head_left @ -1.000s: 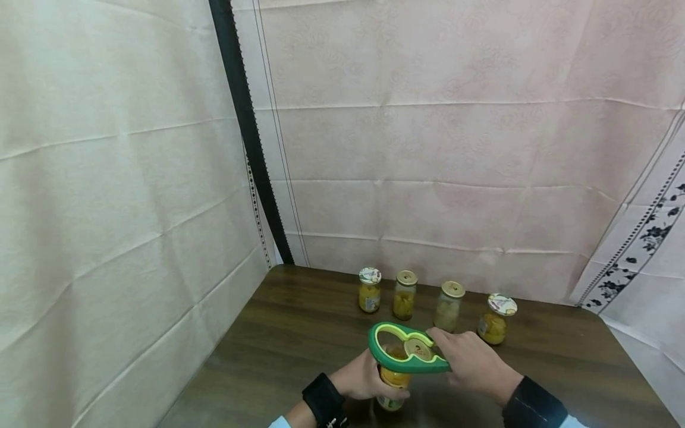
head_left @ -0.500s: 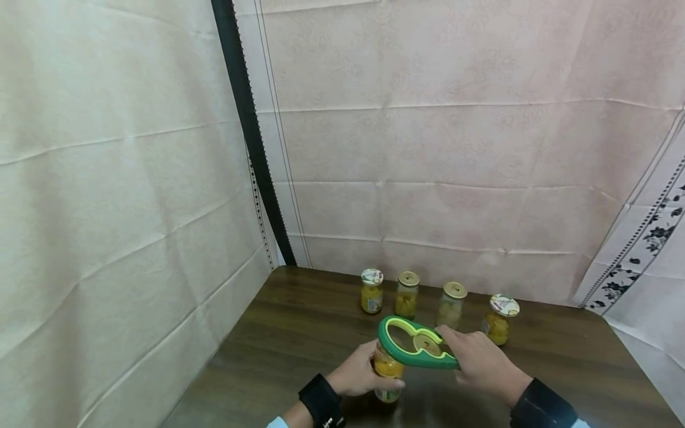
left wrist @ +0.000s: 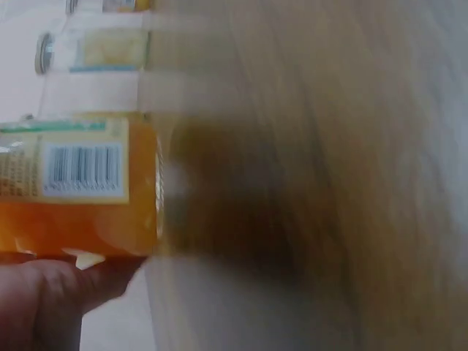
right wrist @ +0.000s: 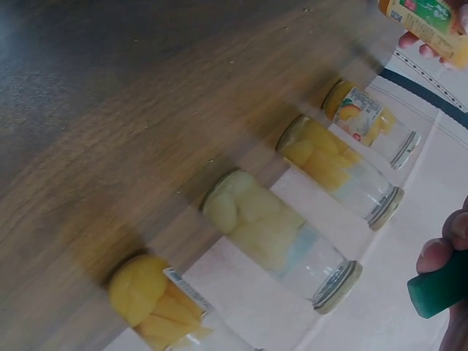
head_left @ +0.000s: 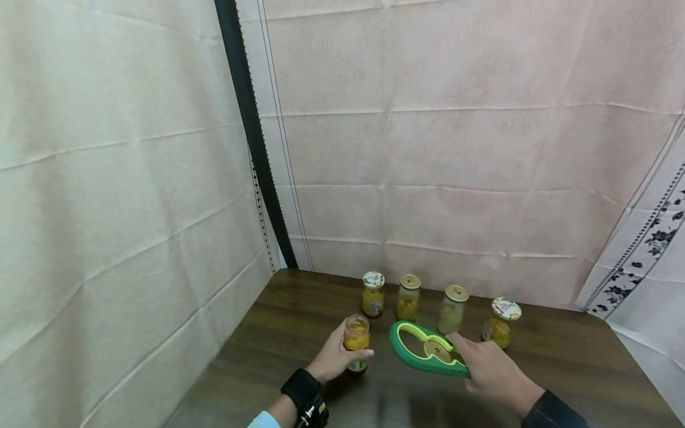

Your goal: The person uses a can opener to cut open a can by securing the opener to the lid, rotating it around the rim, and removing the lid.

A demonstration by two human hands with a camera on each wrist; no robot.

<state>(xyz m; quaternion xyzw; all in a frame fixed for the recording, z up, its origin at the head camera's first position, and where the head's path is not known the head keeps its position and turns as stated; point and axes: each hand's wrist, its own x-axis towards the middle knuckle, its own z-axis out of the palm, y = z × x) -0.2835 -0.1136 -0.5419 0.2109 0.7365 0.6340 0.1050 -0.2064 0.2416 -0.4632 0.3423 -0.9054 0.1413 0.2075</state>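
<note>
My left hand [head_left: 333, 359] grips an uncapped glass jar [head_left: 357, 340] of orange-yellow fruit, its mouth facing up. In the left wrist view, the jar's barcode label [left wrist: 84, 164] fills the left side above the thumb. To the right, my right hand [head_left: 495, 373] holds a green jar opener [head_left: 428, 364] by its handles, apart from the jar. A gold lid [head_left: 437, 351] sits between the opener's toothed inner edges. Only the opener's dark green handle end [right wrist: 437, 289] shows in the right wrist view.
Several capped fruit jars stand in a row at the back of the wooden table [head_left: 257, 356]: a patterned-lid jar [head_left: 373, 300], a gold-lid jar [head_left: 408, 300], a paler jar [head_left: 452, 312] and another patterned-lid jar [head_left: 499, 329]. Pale cloth [head_left: 444, 148] hangs behind them.
The opener has come off the jar with the lid in it and moved right. My left hand has carried the uncapped jar left and away from me.
</note>
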